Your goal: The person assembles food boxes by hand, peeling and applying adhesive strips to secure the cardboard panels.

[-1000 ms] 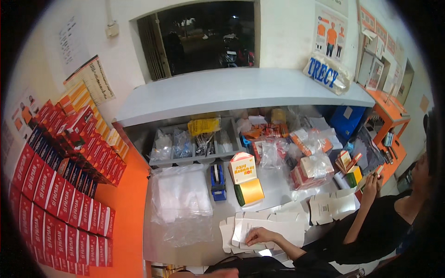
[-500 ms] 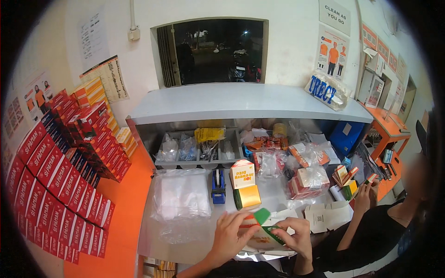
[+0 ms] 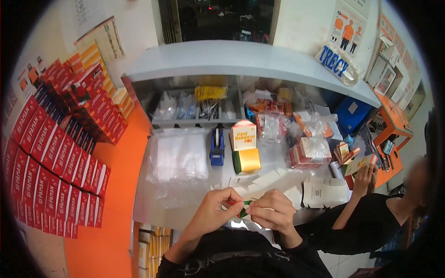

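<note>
My left hand (image 3: 212, 212) and my right hand (image 3: 273, 212) are closed together over the near edge of the counter. Between their fingertips they pinch a small folding carton (image 3: 244, 209) with green and red edges; most of it is hidden by the fingers. Just beyond lie flat, unfolded white cartons (image 3: 265, 180). Farther back stands a folded carton (image 3: 250, 160) with a yellow face and dark green side, touching a white one with a rounded top (image 3: 244, 135). A blue tape dispenser (image 3: 217, 147) sits to their left.
Clear plastic bags (image 3: 178, 155) are stacked left of the dispenser. A grey divided tray (image 3: 185, 123) holds packets under the shelf (image 3: 250, 58). Wrapped red boxes (image 3: 309, 154) stand right. Red boxes (image 3: 55, 171) pile up on the left. A co-worker's hands (image 3: 364, 178) hold another carton.
The view has tilted downward. My hands have drawn closer together around the carton, covering more of it. The co-worker has lifted a carton into view at the right.
</note>
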`<state>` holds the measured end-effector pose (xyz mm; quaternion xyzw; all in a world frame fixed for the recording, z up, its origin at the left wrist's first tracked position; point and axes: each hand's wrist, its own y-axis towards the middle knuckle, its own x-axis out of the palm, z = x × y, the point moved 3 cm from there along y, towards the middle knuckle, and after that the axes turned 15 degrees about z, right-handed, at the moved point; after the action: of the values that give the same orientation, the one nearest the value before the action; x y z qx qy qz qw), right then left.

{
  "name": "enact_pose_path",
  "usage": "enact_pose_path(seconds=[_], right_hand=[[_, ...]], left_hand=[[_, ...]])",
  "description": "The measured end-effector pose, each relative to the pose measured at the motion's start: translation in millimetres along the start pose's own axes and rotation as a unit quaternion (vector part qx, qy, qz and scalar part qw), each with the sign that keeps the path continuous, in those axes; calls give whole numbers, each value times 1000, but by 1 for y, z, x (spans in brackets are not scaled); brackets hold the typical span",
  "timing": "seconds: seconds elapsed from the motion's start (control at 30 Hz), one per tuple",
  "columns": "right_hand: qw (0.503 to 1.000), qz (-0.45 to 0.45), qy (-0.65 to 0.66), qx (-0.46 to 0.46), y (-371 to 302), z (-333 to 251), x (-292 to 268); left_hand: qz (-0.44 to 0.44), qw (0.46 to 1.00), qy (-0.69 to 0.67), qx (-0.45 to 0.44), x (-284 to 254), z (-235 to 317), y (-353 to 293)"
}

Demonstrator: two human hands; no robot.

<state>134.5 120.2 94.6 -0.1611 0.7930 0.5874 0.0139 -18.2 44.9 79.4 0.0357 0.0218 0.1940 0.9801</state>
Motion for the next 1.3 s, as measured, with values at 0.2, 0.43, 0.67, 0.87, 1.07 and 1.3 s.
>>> enact_pose_path(seconds=[0.2,0.43,0.67,0.87,1.07,1.3], right_hand=[[997,-60,8,38,1,3,10],[836,-52,207,506,-27,34,29],[830,-14,343,440,-65,27,33],[831,192,214,477,-78,84,11],[979,-177,-101,-28,4,30,38],[962,-248,39,-109,-1,20,28]], left_hand=[[17,996,69,52,-14,4,-5],[24,951,274,142,-8,6,-1],[332,865,147,347,0,-33,9],[228,970,65,46,-4,-36,2],[204,907,266,255,-4,-40,-2],[73,856,-359,-365,1,-63,-12]])
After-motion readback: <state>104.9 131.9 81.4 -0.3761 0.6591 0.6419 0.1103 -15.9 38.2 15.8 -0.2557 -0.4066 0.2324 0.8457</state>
